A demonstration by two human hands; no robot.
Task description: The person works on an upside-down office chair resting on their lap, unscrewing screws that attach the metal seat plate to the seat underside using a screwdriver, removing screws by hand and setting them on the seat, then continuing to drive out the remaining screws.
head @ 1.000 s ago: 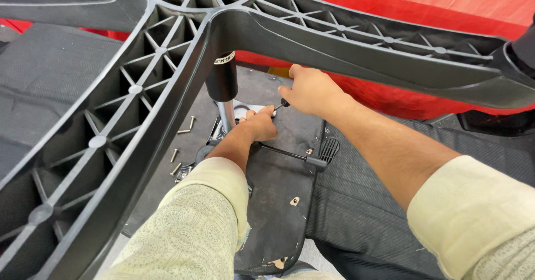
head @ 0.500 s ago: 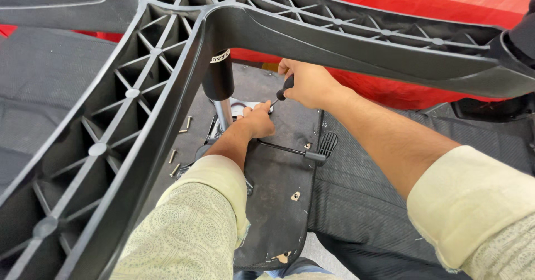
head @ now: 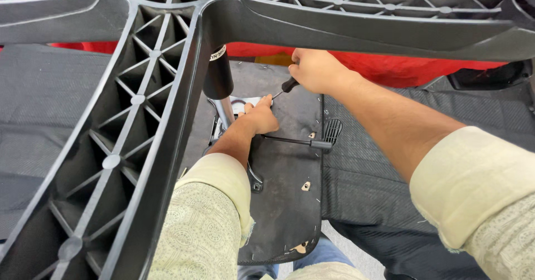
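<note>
An upturned office chair lies below me. Its black star base (head: 139,101) fills the upper left of the head view, with the gas cylinder (head: 218,79) running down to the metal mechanism plate (head: 237,107) on the seat underside (head: 284,174). My right hand (head: 315,69) grips a black-handled screwdriver (head: 285,86) whose tip points down-left at the plate. My left hand (head: 261,115) rests on the plate beside the tip, fingers curled; whether it holds anything is hidden. A black lever rod (head: 295,142) sticks out to the right of the mechanism.
A red cloth surface (head: 356,62) lies behind the chair. Dark mesh backrest fabric (head: 379,163) spreads at the right and another dark panel (head: 39,107) at the left. My jeans (head: 323,252) show at the bottom edge.
My right hand with the screwdriver has shifted slightly up and right, and the tip stays at the plate. The left hand stays on the mechanism. The view has tilted a little.
</note>
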